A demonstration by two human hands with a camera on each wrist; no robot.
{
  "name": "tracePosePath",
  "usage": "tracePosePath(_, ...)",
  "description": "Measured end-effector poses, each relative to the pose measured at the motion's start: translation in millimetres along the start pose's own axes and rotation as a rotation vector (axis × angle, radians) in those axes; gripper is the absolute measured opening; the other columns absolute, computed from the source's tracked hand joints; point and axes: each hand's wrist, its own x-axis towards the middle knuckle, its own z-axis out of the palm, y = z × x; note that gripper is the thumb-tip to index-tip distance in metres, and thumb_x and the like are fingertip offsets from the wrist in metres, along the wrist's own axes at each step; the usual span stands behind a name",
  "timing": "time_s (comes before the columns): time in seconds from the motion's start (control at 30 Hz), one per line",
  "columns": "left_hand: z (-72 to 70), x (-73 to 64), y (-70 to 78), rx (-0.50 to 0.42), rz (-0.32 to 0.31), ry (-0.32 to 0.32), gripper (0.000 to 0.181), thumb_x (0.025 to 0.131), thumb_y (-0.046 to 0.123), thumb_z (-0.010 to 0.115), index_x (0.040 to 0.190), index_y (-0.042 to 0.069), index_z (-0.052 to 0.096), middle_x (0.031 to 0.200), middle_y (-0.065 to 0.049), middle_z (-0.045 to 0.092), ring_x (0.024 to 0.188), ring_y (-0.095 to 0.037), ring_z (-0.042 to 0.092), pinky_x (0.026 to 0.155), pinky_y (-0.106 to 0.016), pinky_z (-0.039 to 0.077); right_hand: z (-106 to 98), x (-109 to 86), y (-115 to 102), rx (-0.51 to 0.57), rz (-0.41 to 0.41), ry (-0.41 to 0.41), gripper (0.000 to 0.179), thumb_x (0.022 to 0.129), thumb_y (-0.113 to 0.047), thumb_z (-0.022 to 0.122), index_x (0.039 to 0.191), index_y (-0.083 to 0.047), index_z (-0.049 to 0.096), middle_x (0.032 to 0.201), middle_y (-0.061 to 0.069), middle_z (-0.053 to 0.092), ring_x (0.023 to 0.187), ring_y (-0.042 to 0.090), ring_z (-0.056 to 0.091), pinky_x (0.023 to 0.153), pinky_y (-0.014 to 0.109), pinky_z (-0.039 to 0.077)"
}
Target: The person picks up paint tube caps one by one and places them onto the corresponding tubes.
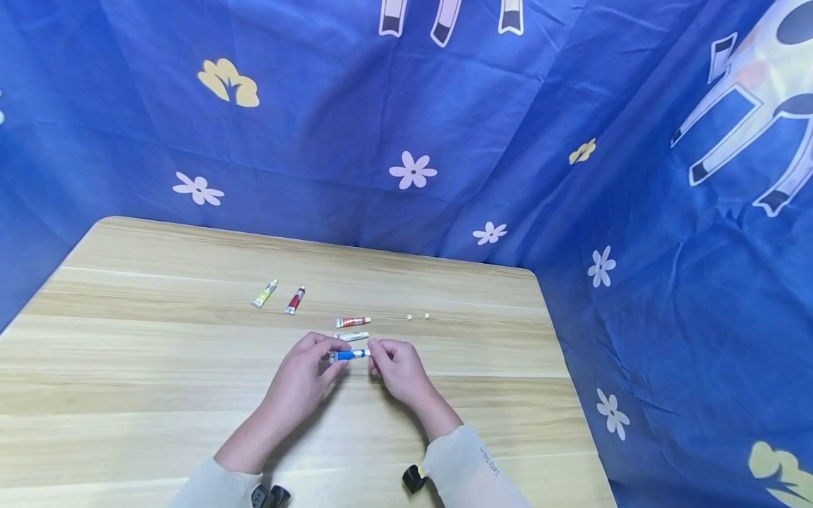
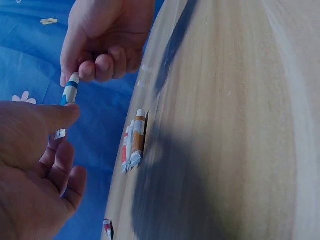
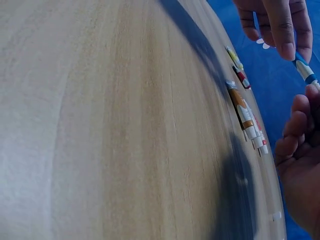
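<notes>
My left hand (image 1: 303, 372) pinches the body of a small blue paint tube (image 1: 349, 355) between thumb and fingers. At the tube's white cap end, the thumb and forefinger of my right hand (image 1: 400, 370) grip it. The tube is held above the wooden table, roughly level, with its cap end to the right. Just beyond it lie a whitish tube (image 1: 353, 336) and an orange-red tube (image 1: 353, 322). An ochre tube (image 2: 138, 134) lies beside those two in the left wrist view; the hands hide it in the head view.
Farther left on the table (image 1: 159, 339) lie a yellow-green tube (image 1: 265, 293) and a dark red tube (image 1: 295, 300). Two small white pieces, one nearer (image 1: 409, 317) and one farther right (image 1: 427, 315), sit beyond my right hand. A blue patterned cloth (image 1: 356, 141) hangs behind the table and along its right.
</notes>
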Motion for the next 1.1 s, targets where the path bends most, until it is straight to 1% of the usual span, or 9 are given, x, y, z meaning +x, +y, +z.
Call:
tracePosePath(0.13, 0.1, -0.8, 0.1, 0.005, 0.001, -0.011, 0.021, 0.094, 0.011, 0.085, 0.114, 0.016, 0.079, 0.107, -0.004, 0.071, 0.090, -0.015, 0.062, 0.083, -0.036, 0.053, 0.1, -1.8, 0.1, -0.044, 0.015, 0.004, 0.059, 0.115, -0.038, 0.052, 0.080, 0.007, 0.068, 0.075, 0.026, 0.068, 0.065, 0.008, 0.054, 0.077, 0.023, 0.050)
tracePosePath(0.23, 0.4, -2.1, 0.4, 0.008, 0.000, -0.016, 0.022, 0.093, 0.011, 0.085, 0.114, 0.016, 0.079, 0.105, -0.003, 0.071, 0.090, -0.015, 0.061, 0.083, -0.036, 0.053, 0.8, -2.8, 2.5, -0.050, 0.022, -0.003, 0.062, 0.116, -0.042, 0.048, 0.082, 0.007, 0.067, 0.077, 0.026, 0.067, 0.067, 0.010, 0.054, 0.081, 0.026, 0.050)
tracePosePath(0.4, 0.6, -2.4, 0.3, 0.006, 0.006, -0.012, 0.021, 0.094, 0.011, 0.084, 0.114, 0.016, 0.079, 0.107, -0.003, 0.072, 0.091, -0.017, 0.063, 0.085, -0.039, 0.054, -2.6, -3.4, 1.3, -0.093, -0.002, -0.019, 0.062, 0.118, -0.042, 0.040, 0.083, 0.002, 0.067, 0.078, 0.022, 0.067, 0.070, 0.011, 0.055, 0.078, 0.025, 0.049)
tracePosePath(0.53, 1.1, -1.0, -1.5, 0.010, 0.006, -0.006, 0.021, 0.095, 0.012, 0.084, 0.115, 0.016, 0.079, 0.109, -0.005, 0.072, 0.092, -0.018, 0.063, 0.085, -0.039, 0.054, -9.6, -2.2, -3.2, -0.124, -0.031, -0.046, 0.053, 0.119, -0.040, 0.038, 0.095, -0.005, 0.069, 0.085, 0.019, 0.070, 0.076, 0.021, 0.062, 0.078, 0.023, 0.051)
tracePosePath(0.63, 1.6, -0.6, -3.6, 0.009, 0.001, -0.002, 0.021, 0.094, 0.012, 0.084, 0.115, 0.016, 0.079, 0.109, -0.005, 0.072, 0.092, -0.019, 0.064, 0.084, -0.039, 0.053, -14.6, -2.1, -5.0, -0.105, -0.050, -0.072, 0.035, 0.117, -0.034, 0.048, 0.111, -0.006, 0.069, 0.094, 0.017, 0.073, 0.082, 0.025, 0.065, 0.076, 0.022, 0.053)
tracePosePath(0.7, 1.9, -0.8, -4.9, 0.006, -0.002, 0.000, 0.021, 0.094, 0.012, 0.084, 0.115, 0.015, 0.079, 0.109, -0.006, 0.072, 0.093, -0.021, 0.066, 0.085, -0.040, 0.054, -16.8, -2.7, -4.7, -0.082, -0.062, -0.079, 0.024, 0.113, -0.026, 0.058, 0.120, -0.006, 0.067, 0.100, 0.015, 0.073, 0.086, 0.020, 0.066, 0.079, 0.021, 0.054)
tracePosePath(0.77, 2.1, -0.9, -5.8, 0.004, -0.003, 0.003, 0.022, 0.094, 0.012, 0.084, 0.115, 0.015, 0.079, 0.109, -0.006, 0.072, 0.094, -0.022, 0.067, 0.085, -0.041, 0.055, -18.0, -3.3, -4.0, -0.057, -0.081, -0.073, 0.024, 0.107, -0.018, 0.067, 0.126, -0.004, 0.066, 0.106, 0.013, 0.073, 0.090, 0.013, 0.066, 0.082, 0.020, 0.055)
tracePosePath(0.9, 2.3, -0.5, -6.2, 0.004, 0.001, 0.006, 0.023, 0.094, 0.012, 0.084, 0.116, 0.014, 0.078, 0.109, -0.006, 0.072, 0.093, -0.021, 0.066, 0.086, -0.041, 0.056, -17.4, -3.4, -1.3, -0.044, -0.115, -0.048, 0.025, 0.099, -0.006, 0.074, 0.124, -0.004, 0.069, 0.107, 0.011, 0.073, 0.093, 0.005, 0.064, 0.087, 0.019, 0.057)
tracePosePath(1.1, 3.0, -0.4, -6.0, 0.009, 0.009, 0.009, 0.024, 0.093, 0.012, 0.085, 0.116, 0.013, 0.078, 0.108, -0.005, 0.072, 0.091, -0.016, 0.063, 0.084, -0.038, 0.055, -14.0, -2.3, 0.8, -0.110, -0.130, -0.017, 0.011, 0.102, -0.011, 0.074, 0.113, -0.010, 0.075, 0.100, 0.009, 0.076, 0.089, 0.005, 0.065, 0.082, 0.019, 0.057)
